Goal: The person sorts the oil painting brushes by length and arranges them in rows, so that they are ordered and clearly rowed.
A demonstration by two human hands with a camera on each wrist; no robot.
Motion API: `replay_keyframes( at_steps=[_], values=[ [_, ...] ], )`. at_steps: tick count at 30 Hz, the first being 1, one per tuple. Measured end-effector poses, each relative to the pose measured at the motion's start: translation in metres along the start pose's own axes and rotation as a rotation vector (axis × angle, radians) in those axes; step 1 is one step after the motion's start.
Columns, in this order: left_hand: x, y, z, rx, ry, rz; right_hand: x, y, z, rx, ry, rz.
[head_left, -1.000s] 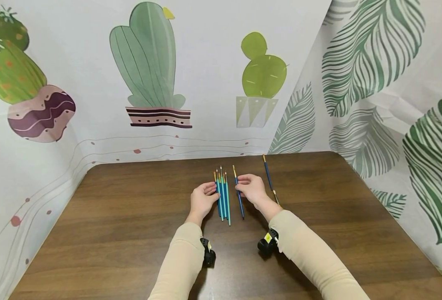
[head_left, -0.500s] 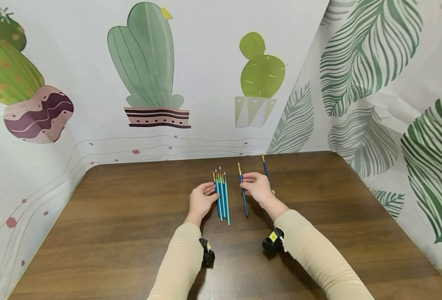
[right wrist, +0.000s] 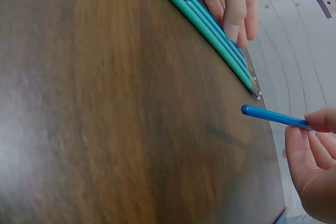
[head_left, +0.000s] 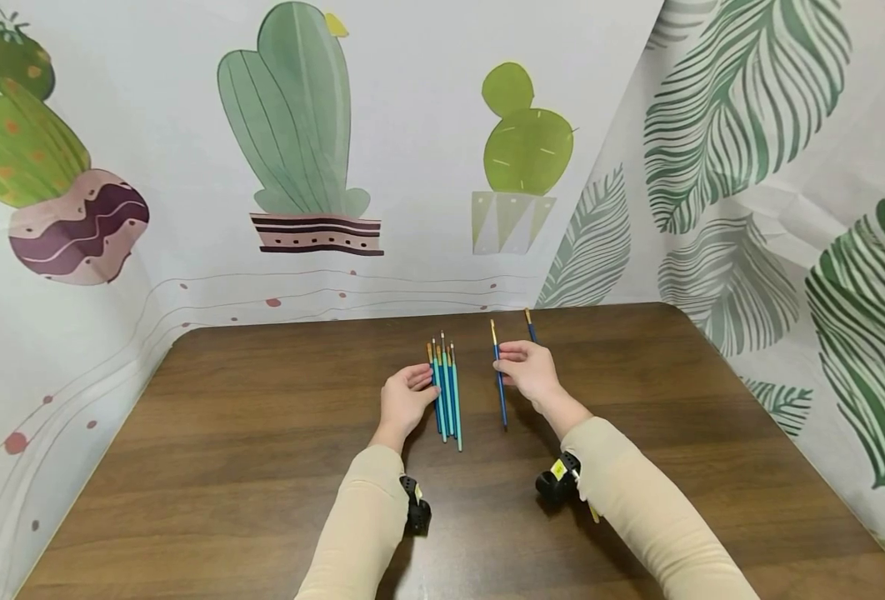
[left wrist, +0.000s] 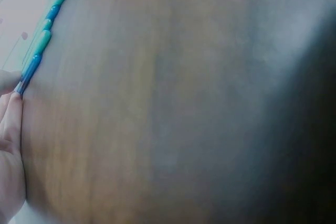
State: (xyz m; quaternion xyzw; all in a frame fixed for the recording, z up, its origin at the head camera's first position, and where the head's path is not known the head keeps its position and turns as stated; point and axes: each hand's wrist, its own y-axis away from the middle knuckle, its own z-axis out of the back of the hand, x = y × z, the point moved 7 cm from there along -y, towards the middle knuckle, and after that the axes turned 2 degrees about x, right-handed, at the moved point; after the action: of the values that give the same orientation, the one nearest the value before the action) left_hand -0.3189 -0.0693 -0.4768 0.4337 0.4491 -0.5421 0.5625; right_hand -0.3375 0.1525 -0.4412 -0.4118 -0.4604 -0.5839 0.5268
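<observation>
In the head view several paintbrushes (head_left: 447,400) with blue and turquoise handles lie side by side on the table, bristles toward the wall. My left hand (head_left: 407,402) is at the row's left edge, thumb and fingers pinching the outermost blue handle; the left wrist view shows this blue handle (left wrist: 31,69) at the fingertips. To the right, my right hand (head_left: 530,372) pinches a single blue paintbrush (head_left: 500,387) with a gold ferrule. In the right wrist view this blue handle (right wrist: 273,116) is raised off the table, its shadow below.
Another dark blue paintbrush (head_left: 530,327) lies near the table's back edge, partly hidden behind my right hand. A thin yellow piece (head_left: 595,512) shows beside the right sleeve. The brown table (head_left: 262,467) meets a patterned cloth backdrop (head_left: 412,167).
My right hand has moved rightward and slightly back with its paintbrush, away from the row, covering more of the far brush. The left hand and the row have stayed put.
</observation>
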Motion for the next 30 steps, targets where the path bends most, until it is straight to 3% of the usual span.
replay_keyframes(
  at_steps=[30],
  values=[
    [0.003, -0.002, -0.001, -0.004, 0.002, -0.001, -0.01, -0.011, 0.038, -0.08, -0.078, -0.004]
  ],
)
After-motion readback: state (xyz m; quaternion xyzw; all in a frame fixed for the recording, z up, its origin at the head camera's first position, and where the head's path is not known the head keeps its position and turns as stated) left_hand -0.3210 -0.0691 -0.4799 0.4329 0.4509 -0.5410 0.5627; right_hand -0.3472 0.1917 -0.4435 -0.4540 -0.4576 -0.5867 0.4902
